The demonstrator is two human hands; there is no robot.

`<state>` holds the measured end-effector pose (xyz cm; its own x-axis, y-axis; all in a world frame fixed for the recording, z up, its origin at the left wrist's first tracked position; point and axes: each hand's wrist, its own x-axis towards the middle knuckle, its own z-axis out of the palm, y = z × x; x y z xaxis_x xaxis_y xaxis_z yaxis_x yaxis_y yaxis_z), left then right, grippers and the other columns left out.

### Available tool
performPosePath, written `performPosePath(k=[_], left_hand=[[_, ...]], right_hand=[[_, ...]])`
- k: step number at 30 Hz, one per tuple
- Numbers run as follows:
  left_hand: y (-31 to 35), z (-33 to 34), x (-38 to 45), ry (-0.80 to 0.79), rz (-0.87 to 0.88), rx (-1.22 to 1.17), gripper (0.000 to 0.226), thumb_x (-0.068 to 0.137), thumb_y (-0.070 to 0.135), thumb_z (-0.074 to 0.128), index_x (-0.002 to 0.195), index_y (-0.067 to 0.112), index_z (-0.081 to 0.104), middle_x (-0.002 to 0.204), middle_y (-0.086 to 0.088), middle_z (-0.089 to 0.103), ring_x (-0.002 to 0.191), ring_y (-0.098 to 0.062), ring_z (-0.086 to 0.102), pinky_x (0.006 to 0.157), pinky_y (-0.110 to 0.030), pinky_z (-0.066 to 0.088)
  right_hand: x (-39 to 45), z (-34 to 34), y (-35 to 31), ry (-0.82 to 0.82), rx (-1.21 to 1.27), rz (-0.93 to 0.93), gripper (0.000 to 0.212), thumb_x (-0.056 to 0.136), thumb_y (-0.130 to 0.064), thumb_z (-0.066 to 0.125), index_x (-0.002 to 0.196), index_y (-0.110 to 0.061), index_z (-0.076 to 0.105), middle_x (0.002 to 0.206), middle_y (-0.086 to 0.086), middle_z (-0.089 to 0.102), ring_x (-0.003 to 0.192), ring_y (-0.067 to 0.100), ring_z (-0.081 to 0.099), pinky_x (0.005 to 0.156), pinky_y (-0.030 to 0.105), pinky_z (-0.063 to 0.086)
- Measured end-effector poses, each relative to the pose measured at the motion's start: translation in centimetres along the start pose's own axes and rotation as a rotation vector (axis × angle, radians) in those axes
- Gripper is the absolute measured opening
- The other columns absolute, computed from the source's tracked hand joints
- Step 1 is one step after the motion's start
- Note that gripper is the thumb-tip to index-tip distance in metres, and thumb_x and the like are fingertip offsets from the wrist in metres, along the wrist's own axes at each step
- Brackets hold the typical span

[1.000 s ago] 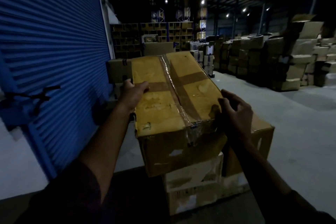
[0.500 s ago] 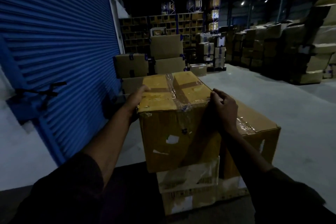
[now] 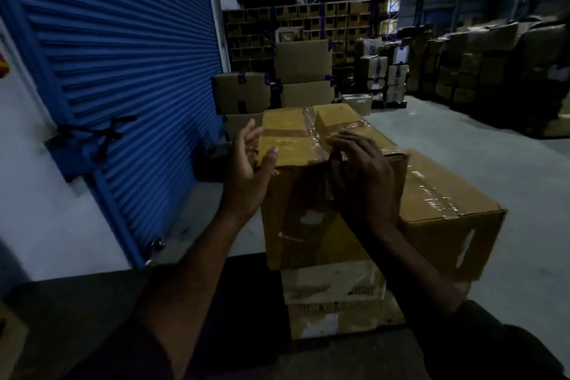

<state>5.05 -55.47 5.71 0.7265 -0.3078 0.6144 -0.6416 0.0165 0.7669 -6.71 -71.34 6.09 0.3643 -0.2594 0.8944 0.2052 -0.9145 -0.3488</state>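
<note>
A yellow-brown taped cardboard box [image 3: 293,145] sits on top of a pale lower box [image 3: 333,284], beside a second brown box [image 3: 447,219] on its right. My left hand [image 3: 246,176] is off the box at its left side, palm turned inward, fingers straight and spread. In front of the box's near top edge my right hand [image 3: 364,176] hovers with loosely bent fingers, holding nothing that I can see.
A blue roller shutter [image 3: 123,55] fills the left wall. More cardboard boxes [image 3: 302,77] stand stacked just behind, and tall stacks [image 3: 493,71] line the right. Grey concrete floor [image 3: 462,139] lies between.
The box came down from a tilted carry and now rests level on the stack. Both hands have let go of its sides and drawn back toward me.
</note>
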Motion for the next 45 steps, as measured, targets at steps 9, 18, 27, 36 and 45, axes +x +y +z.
performPosePath(k=[9, 18, 27, 36, 45], left_hand=[[-4.6, -6.4, -10.2, 0.133, -0.087, 0.125, 0.068, 0.088, 0.048, 0.06, 0.147, 0.023, 0.035, 0.148, 0.005, 0.045, 0.139, -0.007, 0.041, 0.113, -0.021, 0.031], [-10.4, -20.4, -22.2, 0.443, -0.368, 0.176, 0.045, 0.091, 0.035, 0.066, 0.132, 0.04, 0.049, 0.135, 0.013, 0.058, 0.131, -0.008, 0.051, 0.114, -0.035, 0.039], [-15.5, -39.9, -30.7, 0.682, -0.587, 0.343, 0.043, 0.089, 0.016, 0.072, 0.128, 0.015, 0.053, 0.129, -0.003, 0.059, 0.123, -0.02, 0.057, 0.106, -0.032, 0.043], [-20.0, -58.3, -36.0, 0.745, -0.81, 0.587, 0.055, 0.092, 0.032, 0.067, 0.14, 0.014, 0.047, 0.142, -0.008, 0.05, 0.129, -0.027, 0.048, 0.102, -0.033, 0.038], [-25.0, -68.1, -37.1, 0.609, -1.023, 0.582, 0.085, 0.085, 0.035, 0.075, 0.152, 0.012, 0.028, 0.153, -0.014, 0.037, 0.139, -0.034, 0.039, 0.11, -0.052, 0.039]], right_hand=[[-8.6, 7.9, -11.2, -0.256, 0.38, 0.088, 0.024, 0.088, -0.013, 0.057, 0.109, -0.012, 0.069, 0.11, 0.001, 0.068, 0.103, 0.011, 0.061, 0.085, 0.03, 0.051], [-18.6, 18.5, -21.0, -0.595, 0.591, 0.355, 0.021, 0.09, -0.02, 0.063, 0.109, -0.021, 0.068, 0.103, -0.008, 0.071, 0.095, 0.003, 0.064, 0.087, 0.028, 0.052], [-27.2, 30.0, -35.9, -0.923, 0.595, 0.366, 0.027, 0.089, -0.02, 0.065, 0.115, -0.015, 0.066, 0.109, -0.001, 0.07, 0.101, 0.012, 0.064, 0.089, 0.027, 0.049], [-33.9, 39.5, -49.1, -1.211, 0.523, 0.379, 0.034, 0.089, -0.026, 0.063, 0.122, -0.016, 0.06, 0.117, 0.002, 0.066, 0.106, 0.018, 0.062, 0.085, 0.026, 0.046], [-37.1, 46.5, -51.5, -1.386, 0.275, 0.182, 0.049, 0.088, -0.036, 0.06, 0.133, -0.021, 0.05, 0.143, 0.003, 0.042, 0.132, 0.024, 0.04, 0.105, 0.032, 0.036]])
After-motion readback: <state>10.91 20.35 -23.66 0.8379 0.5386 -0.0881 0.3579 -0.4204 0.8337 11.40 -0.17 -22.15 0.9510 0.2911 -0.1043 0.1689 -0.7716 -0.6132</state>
